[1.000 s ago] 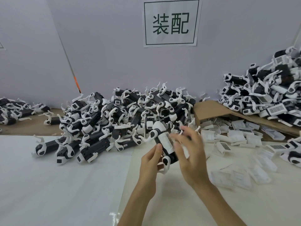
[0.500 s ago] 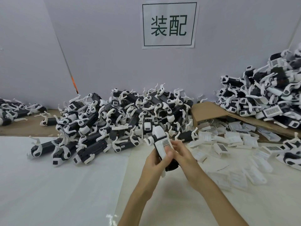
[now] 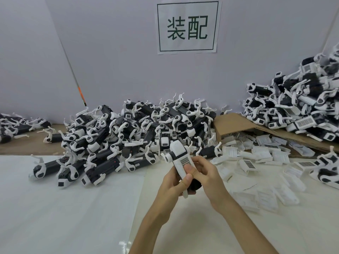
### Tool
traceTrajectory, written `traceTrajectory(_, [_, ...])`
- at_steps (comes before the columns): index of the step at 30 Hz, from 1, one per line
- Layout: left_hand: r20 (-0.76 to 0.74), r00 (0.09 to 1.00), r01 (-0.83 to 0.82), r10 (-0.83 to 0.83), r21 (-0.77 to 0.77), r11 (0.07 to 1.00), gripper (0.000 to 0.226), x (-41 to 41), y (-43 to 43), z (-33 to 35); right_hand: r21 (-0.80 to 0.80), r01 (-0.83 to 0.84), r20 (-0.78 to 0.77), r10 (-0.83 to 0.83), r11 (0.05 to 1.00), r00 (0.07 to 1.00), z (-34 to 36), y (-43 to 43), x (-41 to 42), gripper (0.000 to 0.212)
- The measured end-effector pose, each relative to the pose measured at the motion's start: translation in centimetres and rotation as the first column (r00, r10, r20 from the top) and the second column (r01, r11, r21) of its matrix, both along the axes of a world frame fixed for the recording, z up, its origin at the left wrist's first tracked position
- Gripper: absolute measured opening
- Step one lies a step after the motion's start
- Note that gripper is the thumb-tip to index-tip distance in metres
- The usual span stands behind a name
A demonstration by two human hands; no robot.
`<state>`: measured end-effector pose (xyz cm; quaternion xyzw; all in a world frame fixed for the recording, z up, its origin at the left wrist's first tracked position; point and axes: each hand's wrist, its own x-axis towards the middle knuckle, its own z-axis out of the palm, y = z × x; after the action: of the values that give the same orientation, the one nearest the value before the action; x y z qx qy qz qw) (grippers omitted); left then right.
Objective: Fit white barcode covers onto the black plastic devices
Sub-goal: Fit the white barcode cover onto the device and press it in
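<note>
Just in front of the pile (image 3: 139,129), the left hand (image 3: 171,183) and right hand (image 3: 209,174) are gripping one black device (image 3: 194,183), its long axis pointing away from the person, and both thumbs (image 3: 189,168) are pressing the white barcode cover (image 3: 183,162) onto its upper face.
</note>
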<state>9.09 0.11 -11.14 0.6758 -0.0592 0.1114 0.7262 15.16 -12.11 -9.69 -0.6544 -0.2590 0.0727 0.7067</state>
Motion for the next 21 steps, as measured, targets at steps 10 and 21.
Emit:
traceTrajectory(10, [0.035, 0.993, -0.115, 0.11, 0.152, 0.982, 0.052, 0.2, 0.2, -0.7, -0.275, 0.172, 0.524, -0.002, 0.946, 0.851, 1.1, -2.1, 0.4, 0.087])
traceTrajectory(21, [-0.022, 0.994, -0.096, 0.109, 0.324, 0.941, 0.03, 0.4, 1.1, -1.0, -0.605, 0.053, 0.452, 0.287, 0.795, 0.845, 6.0, -4.0, 0.3, 0.048])
